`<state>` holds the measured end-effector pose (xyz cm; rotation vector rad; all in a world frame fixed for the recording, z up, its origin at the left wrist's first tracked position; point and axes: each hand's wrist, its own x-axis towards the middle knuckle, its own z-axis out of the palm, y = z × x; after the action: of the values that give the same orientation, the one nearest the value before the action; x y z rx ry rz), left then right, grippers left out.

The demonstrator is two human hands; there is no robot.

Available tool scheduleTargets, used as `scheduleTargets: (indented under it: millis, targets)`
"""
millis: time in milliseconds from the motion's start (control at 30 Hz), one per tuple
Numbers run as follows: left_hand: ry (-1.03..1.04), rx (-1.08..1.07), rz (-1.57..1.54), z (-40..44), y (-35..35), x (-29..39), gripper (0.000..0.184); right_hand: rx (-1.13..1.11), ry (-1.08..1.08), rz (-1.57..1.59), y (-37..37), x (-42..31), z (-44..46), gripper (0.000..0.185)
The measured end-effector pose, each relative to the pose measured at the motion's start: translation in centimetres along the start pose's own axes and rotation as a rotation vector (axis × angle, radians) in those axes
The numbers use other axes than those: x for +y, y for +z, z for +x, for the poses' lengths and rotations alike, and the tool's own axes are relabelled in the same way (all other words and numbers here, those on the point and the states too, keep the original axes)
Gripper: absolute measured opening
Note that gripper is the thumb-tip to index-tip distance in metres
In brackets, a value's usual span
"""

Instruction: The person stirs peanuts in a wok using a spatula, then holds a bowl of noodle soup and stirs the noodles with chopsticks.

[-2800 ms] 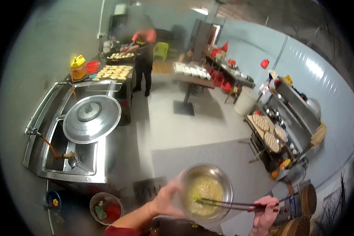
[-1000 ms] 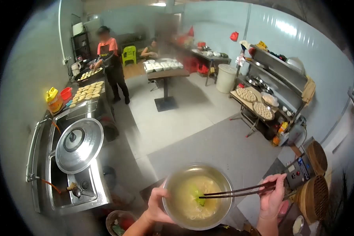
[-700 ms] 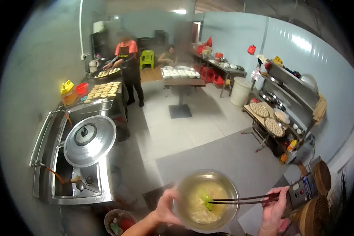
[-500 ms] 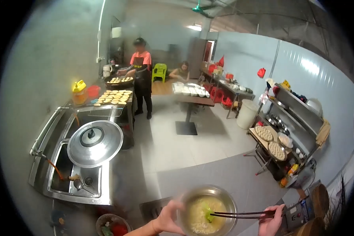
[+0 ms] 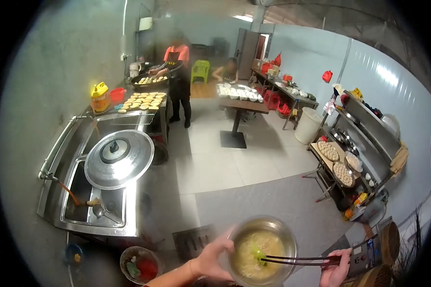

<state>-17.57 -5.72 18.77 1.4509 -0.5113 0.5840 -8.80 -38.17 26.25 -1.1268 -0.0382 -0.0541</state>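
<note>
A steel bowl (image 5: 290,239) of noodles in yellowish broth (image 5: 254,258) is held at the bottom of the view. My left hand (image 5: 214,258) grips its left side, thumb near the rim. In my right hand (image 5: 334,270) is a pair of dark chopsticks (image 5: 301,260), pointing left across the bowl. Their tips rest at a piece of green vegetable (image 5: 257,256) in the middle of the soup. The fingers of both hands are closed on what they hold; part of the left fingers is hidden under the bowl.
At left stands a steel sink (image 5: 124,210) with a large pot lid (image 5: 129,162) on it. Fried pieces lie on a rack (image 5: 141,101); a co-worker (image 5: 177,71) works at a pan (image 5: 140,85). A waste bucket (image 5: 124,260) is below. Shelving (image 5: 368,129) with dough trays stands right.
The view has tilted downward, so the room sits higher. The bowl, chopsticks and both hands have shifted slightly right in view. The chopsticks still touch the green vegetable.
</note>
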Motion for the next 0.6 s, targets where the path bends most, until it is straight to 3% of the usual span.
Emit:
scheduleTargets:
  millis: [67,367,533,600]
  targets:
    - [-0.035,-0.017,-0.009,0.0,0.2,0.2,0.059,0.036,0.072,0.031,-0.1,-0.1,-0.1,0.019]
    - [0.041,-0.041,-0.112,1.5,0.4,1.0,0.061,0.018,0.001,0.179,0.9,-0.1,0.0,0.014]
    - [0.070,-0.073,0.067,1.1,-0.6,0.3,0.064,-0.005,-0.027,0.067,1.8,0.0,0.2,0.019]
    - [0.074,-0.081,0.031,1.1,-0.7,0.1,0.065,0.185,-0.078,-0.053,3.4,0.1,0.1,0.037]
